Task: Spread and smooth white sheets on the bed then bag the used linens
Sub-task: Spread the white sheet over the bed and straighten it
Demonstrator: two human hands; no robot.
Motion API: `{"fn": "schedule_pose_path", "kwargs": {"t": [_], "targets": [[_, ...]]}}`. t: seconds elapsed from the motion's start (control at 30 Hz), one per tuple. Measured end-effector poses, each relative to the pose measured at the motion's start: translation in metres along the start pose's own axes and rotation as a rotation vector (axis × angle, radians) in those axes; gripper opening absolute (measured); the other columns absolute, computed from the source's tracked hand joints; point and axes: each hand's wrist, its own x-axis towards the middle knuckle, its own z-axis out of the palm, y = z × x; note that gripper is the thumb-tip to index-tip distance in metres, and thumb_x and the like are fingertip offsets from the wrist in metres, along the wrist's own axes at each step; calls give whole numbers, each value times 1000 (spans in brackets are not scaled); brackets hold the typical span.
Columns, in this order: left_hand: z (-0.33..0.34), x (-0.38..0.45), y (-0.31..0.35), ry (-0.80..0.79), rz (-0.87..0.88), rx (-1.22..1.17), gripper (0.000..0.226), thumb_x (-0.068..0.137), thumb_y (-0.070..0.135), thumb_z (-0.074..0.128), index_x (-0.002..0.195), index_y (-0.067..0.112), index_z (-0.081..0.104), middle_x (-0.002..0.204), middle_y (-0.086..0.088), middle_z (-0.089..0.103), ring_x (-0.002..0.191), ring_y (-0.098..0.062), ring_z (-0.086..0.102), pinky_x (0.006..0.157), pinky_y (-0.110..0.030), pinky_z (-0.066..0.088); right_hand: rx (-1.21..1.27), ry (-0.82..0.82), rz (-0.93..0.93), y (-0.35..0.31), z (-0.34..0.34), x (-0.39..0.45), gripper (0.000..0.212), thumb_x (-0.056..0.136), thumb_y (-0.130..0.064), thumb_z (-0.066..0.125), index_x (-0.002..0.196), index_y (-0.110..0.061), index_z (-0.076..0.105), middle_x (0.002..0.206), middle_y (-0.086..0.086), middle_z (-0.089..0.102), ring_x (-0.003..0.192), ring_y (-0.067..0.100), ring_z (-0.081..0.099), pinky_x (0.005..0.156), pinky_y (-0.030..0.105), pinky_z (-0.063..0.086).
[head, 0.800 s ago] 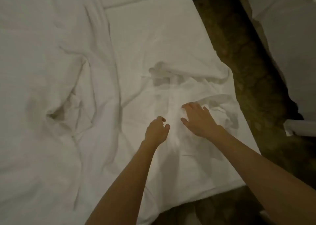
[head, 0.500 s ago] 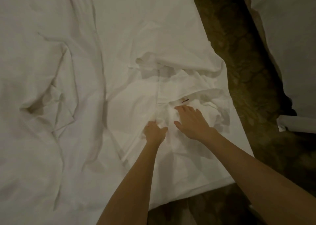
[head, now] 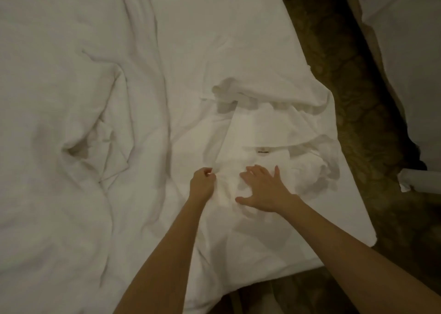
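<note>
The white sheet [head: 238, 75] lay rumpled across the bed [head: 353, 237], bunched in folds near its right edge. The left hand [head: 202, 184] was curled into a fist, pinching a fold of the sheet. The right hand [head: 265, 192] lay flat with fingers spread, pressing the cloth just beside it. A small tag [head: 263, 151] sat on a hem just beyond the right hand; its dark print was too small to read. Patterned carpet [head: 358, 99] ran beside the bed.

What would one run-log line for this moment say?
left hand: grips crumpled white cotton sheet | right hand: fingers spread, pressing sheet | small label: showing
</note>
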Motion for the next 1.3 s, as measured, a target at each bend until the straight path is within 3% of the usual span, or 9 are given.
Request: {"fn": "schedule_pose_path", "kwargs": {"t": [0.27, 0.43, 0.53, 0.6, 0.7, 0.83, 1.07, 1.2, 1.3], "targets": [[-109, -5, -25, 124, 156, 134, 31, 97, 11, 43, 121, 6, 63, 104, -8, 63, 95, -23, 59, 83, -32, 50, -51, 19, 50, -108, 30, 2, 109, 81, -61, 61, 153, -18, -8, 161, 7, -14, 148, 29, -10, 110, 67, -2], [-166, 3, -64, 203, 193, 255, 29, 98, 11, 46, 120, 3, 63, 112, -16, 66, 103, -31, 62, 84, -31, 45, 2, 202, 101, -150, 50, 4, 75, 87, -15, 60, 149, -10, 18, 159, 10, 10, 146, 29, 14, 113, 59, 18], [-206, 7, -92, 263, 192, 350, 28, 97, 8, 48, 118, 0, 64, 116, -21, 65, 109, -36, 60, 91, -34, 41, -34, 414, 82, -160, 61, 7, 60, 63, 1, 75, 118, -9, 55, 124, 14, 52, 106, 33, 55, 79, 49, 48], [-233, 10, -106, 306, 184, 409, 27, 97, 8, 49, 118, -1, 64, 118, -23, 64, 111, -38, 59, 93, -37, 40, -114, 506, 92, -165, 64, 9, 54, 45, 3, 82, 93, -10, 62, 92, 10, 57, 74, 28, 57, 56, 39, 45], [-274, 15, -119, 370, 160, 461, 28, 98, 11, 49, 118, -1, 63, 118, -24, 64, 111, -41, 58, 95, -41, 41, -159, 557, 77, -173, 69, 9, 48, 44, -3, 84, 85, -12, 61, 82, 6, 55, 66, 24, 52, 54, 36, 41], [-287, 13, -134, 393, 15, 179, 34, 90, 23, 58, 118, 4, 65, 109, -19, 68, 99, -35, 63, 87, -42, 50, -115, 479, 25, -194, 83, 9, 31, 62, -19, 80, 87, -15, 61, 87, 4, 56, 75, 24, 55, 61, 38, 44], [-199, -31, -149, 150, -318, -1105, 19, 87, 14, 68, 104, 8, 62, 102, -7, 64, 93, -24, 62, 74, -38, 53, 20, 362, 6, -211, 94, 7, 12, 90, -21, 56, 100, -14, 54, 96, 1, 54, 86, 21, 53, 74, 34, 44], [-149, -55, -130, 67, -181, -989, 23, 86, 13, 70, 108, 12, 65, 103, -5, 70, 98, -22, 66, 81, -34, 54, 442, 190, 152, -198, 98, 3, 21, 93, -22, 52, 80, -9, 61, 77, 8, 65, 69, 20, 58, 64, 30, 45], [-136, -65, -107, 304, -13, -719, 15, 86, 16, 73, 92, 19, 59, 89, 9, 62, 91, -14, 62, 80, -27, 50, 918, 157, 296, -187, 103, 1, 26, 93, -19, 54, 71, -9, 63, 72, 9, 64, 66, 17, 54, 63, 29, 40]]}}
